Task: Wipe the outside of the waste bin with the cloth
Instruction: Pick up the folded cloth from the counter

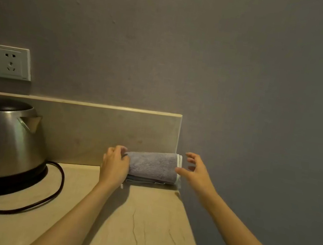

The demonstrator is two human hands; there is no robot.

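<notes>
Where the bench (142, 223) meets the backsplash, a folded grey cloth (153, 166) lies at the far right corner. Left hand (115, 164) grips its left end; right hand (193, 171) hovers spread beside its right end, thumb touching.

Dim, warm light; soft shadows under the arms on the countertop (142, 223); slight softness, wide-angle bending at edges.

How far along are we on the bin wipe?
Nothing wiped yet; no waste bin is in view. In hand: the left hand holds one end of the folded grey cloth at the counter's back corner, while the right hand hovers open at the other end. Left: lift the cloth, find the bin, wipe its outside.
</notes>
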